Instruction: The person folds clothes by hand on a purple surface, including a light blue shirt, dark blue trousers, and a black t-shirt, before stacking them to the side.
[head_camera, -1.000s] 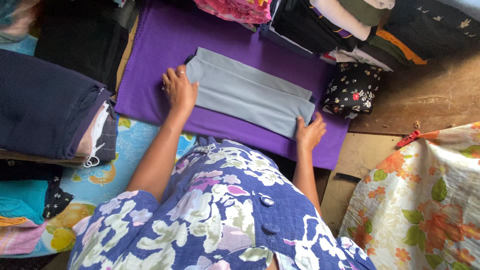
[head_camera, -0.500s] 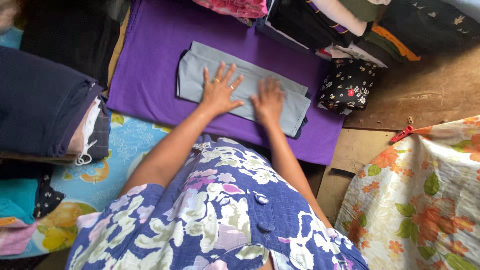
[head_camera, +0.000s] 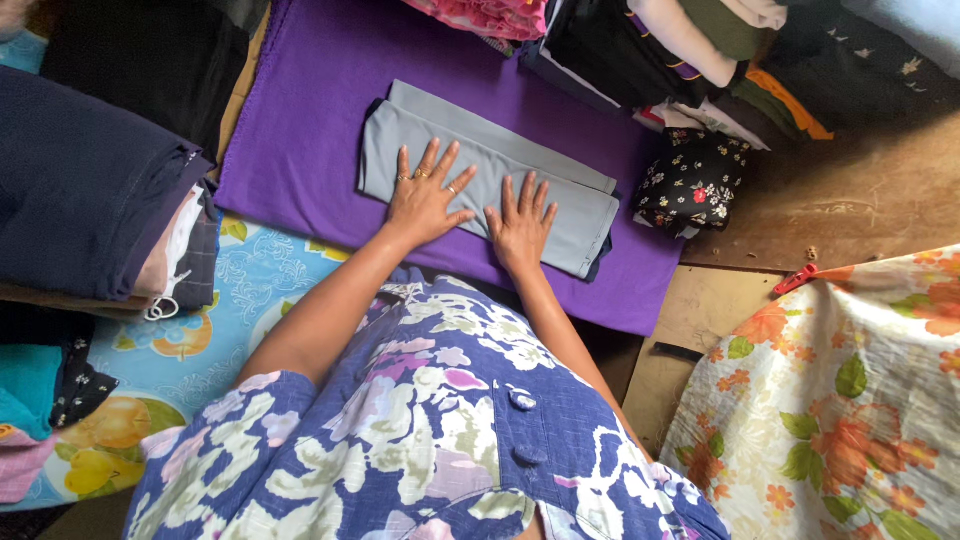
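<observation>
From the head camera, both my hands lie flat on the folded grey cloth (head_camera: 490, 175), which rests on the purple cloth (head_camera: 310, 130) spread before me; my left hand (head_camera: 425, 200) presses near its middle, fingers (head_camera: 432, 160) spread and released, grasping nothing; my right hand (head_camera: 520, 225) lies just beside it, fingers likewise splayed and loose; a black floral bundle (head_camera: 695, 180) sits just right of the grey cloth; a dark navy stack (head_camera: 80, 190) lies at left.
</observation>
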